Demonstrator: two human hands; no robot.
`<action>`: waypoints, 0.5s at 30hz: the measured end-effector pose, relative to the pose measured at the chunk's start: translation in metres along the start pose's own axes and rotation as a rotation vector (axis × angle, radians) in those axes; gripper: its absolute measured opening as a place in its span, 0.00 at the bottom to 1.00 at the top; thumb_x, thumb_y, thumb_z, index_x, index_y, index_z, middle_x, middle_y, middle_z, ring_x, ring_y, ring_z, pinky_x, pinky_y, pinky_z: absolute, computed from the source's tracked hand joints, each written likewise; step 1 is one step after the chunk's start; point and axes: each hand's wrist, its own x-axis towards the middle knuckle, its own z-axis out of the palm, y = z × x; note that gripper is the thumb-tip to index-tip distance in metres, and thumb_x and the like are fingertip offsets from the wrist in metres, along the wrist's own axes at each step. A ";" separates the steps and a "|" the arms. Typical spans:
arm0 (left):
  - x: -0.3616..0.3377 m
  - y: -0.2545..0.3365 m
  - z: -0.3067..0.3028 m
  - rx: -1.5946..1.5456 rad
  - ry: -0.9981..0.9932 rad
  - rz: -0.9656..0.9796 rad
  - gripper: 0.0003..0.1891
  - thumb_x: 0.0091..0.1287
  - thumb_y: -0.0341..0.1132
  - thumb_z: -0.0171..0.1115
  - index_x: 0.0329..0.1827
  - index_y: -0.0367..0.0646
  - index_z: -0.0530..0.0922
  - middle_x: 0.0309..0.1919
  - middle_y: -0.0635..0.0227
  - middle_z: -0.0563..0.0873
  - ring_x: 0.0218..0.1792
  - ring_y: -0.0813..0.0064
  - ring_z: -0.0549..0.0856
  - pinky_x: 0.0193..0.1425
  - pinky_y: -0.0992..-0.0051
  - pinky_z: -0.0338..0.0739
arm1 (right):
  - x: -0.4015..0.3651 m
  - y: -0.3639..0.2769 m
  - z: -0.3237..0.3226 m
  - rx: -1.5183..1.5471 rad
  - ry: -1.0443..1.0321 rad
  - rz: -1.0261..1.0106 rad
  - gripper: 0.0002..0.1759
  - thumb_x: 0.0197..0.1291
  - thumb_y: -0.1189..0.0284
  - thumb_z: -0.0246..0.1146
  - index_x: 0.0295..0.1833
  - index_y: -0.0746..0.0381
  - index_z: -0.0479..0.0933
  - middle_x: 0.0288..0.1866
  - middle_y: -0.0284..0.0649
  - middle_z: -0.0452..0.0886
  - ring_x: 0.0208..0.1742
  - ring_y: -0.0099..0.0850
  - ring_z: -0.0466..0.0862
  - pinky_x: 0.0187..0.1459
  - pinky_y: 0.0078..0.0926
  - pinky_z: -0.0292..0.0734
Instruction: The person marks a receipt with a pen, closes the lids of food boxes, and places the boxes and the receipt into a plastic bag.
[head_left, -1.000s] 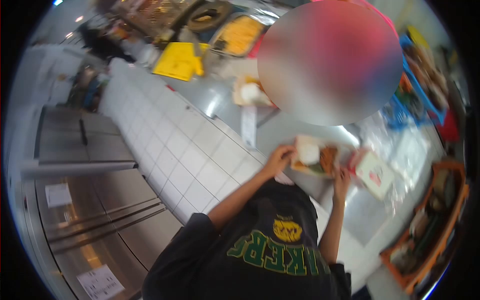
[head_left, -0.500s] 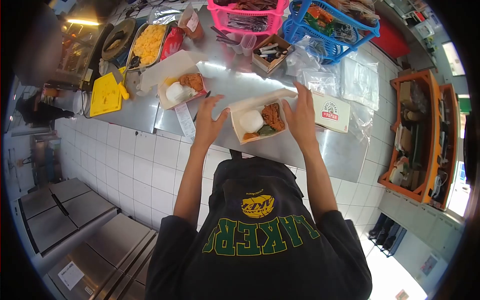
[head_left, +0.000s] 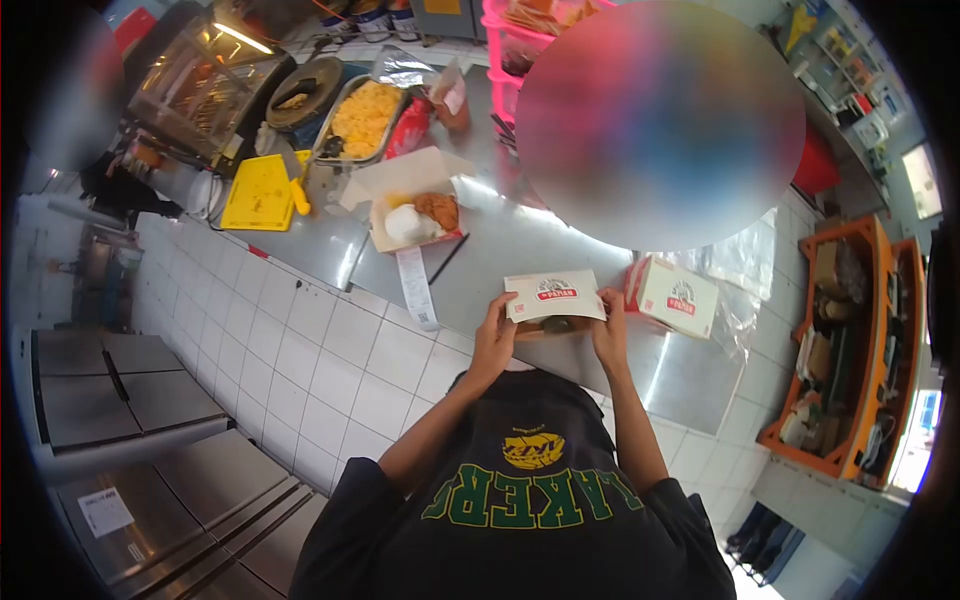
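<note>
Near the front edge of the steel counter sits a paper meal box (head_left: 556,294) with its printed lid folded most of the way over; a strip of dark food still shows at the front gap. My left hand (head_left: 493,338) grips the lid's left side, thumb and fingers closed on it. At the opposite side, my right hand (head_left: 609,328) pinches the lid's right corner. A closed box (head_left: 676,296) with the same print stands just right of my right hand. To the left, an open box (head_left: 379,221) holds rice (head_left: 408,224) and fried chicken (head_left: 437,209).
A paper receipt (head_left: 416,290) and a dark pen (head_left: 449,260) lie by the open box. Further left are a yellow cutting board (head_left: 259,193), a knife with a yellow handle (head_left: 299,196), and a tray of yellow food (head_left: 366,119). A blurred patch hides the back right.
Both hands have come inward onto the box lid, which has swung forward and down over the rice and chicken. The view has shifted, so the counter appears lower and further right.
</note>
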 end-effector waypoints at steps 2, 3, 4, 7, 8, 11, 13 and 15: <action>0.006 0.005 -0.002 -0.013 -0.007 -0.042 0.18 0.80 0.30 0.53 0.70 0.40 0.71 0.61 0.58 0.82 0.62 0.73 0.79 0.67 0.74 0.71 | 0.006 0.008 -0.005 0.042 -0.061 -0.003 0.14 0.72 0.76 0.55 0.61 0.62 0.71 0.55 0.41 0.79 0.56 0.32 0.80 0.56 0.28 0.75; 0.007 0.004 -0.002 -0.005 0.007 -0.026 0.18 0.80 0.30 0.53 0.70 0.40 0.71 0.61 0.58 0.82 0.62 0.73 0.79 0.67 0.74 0.71 | 0.008 0.011 -0.008 0.068 -0.113 0.015 0.15 0.74 0.75 0.54 0.63 0.62 0.70 0.55 0.38 0.78 0.55 0.26 0.77 0.51 0.23 0.75; 0.007 0.004 -0.002 -0.006 -0.004 -0.068 0.18 0.80 0.30 0.53 0.70 0.40 0.71 0.61 0.58 0.82 0.63 0.72 0.79 0.67 0.74 0.71 | 0.009 0.008 -0.013 0.072 -0.158 0.006 0.19 0.74 0.73 0.54 0.68 0.59 0.69 0.57 0.37 0.78 0.58 0.26 0.76 0.51 0.23 0.75; 0.004 0.007 -0.007 0.034 -0.040 -0.086 0.19 0.79 0.29 0.54 0.71 0.41 0.70 0.62 0.57 0.81 0.63 0.71 0.79 0.67 0.73 0.72 | 0.012 -0.003 -0.029 0.241 -0.298 0.170 0.19 0.74 0.71 0.56 0.68 0.57 0.70 0.60 0.36 0.79 0.58 0.27 0.77 0.52 0.25 0.75; 0.003 0.006 -0.010 0.082 -0.079 -0.025 0.20 0.78 0.28 0.55 0.71 0.41 0.70 0.62 0.56 0.81 0.63 0.70 0.80 0.68 0.73 0.71 | 0.009 -0.011 -0.036 0.264 -0.348 0.205 0.21 0.72 0.73 0.57 0.69 0.57 0.69 0.62 0.36 0.79 0.59 0.28 0.78 0.54 0.27 0.74; -0.002 0.010 -0.015 0.164 -0.139 0.030 0.22 0.75 0.26 0.56 0.72 0.41 0.68 0.63 0.54 0.80 0.64 0.69 0.80 0.68 0.73 0.72 | 0.006 -0.023 -0.049 0.212 -0.421 0.286 0.23 0.70 0.76 0.56 0.70 0.57 0.69 0.61 0.37 0.80 0.58 0.28 0.78 0.55 0.27 0.74; -0.005 0.027 -0.013 0.094 -0.199 -0.094 0.24 0.73 0.28 0.59 0.72 0.42 0.69 0.65 0.49 0.78 0.69 0.58 0.77 0.73 0.66 0.68 | 0.006 -0.027 -0.049 0.277 -0.384 0.345 0.28 0.67 0.72 0.63 0.72 0.59 0.69 0.58 0.43 0.83 0.60 0.32 0.80 0.63 0.32 0.72; -0.004 0.016 -0.014 0.259 -0.177 0.044 0.26 0.72 0.31 0.62 0.73 0.42 0.67 0.67 0.47 0.76 0.71 0.51 0.73 0.75 0.61 0.65 | 0.008 -0.025 -0.049 0.278 -0.349 0.373 0.30 0.63 0.77 0.63 0.72 0.60 0.69 0.59 0.44 0.84 0.61 0.34 0.80 0.63 0.31 0.72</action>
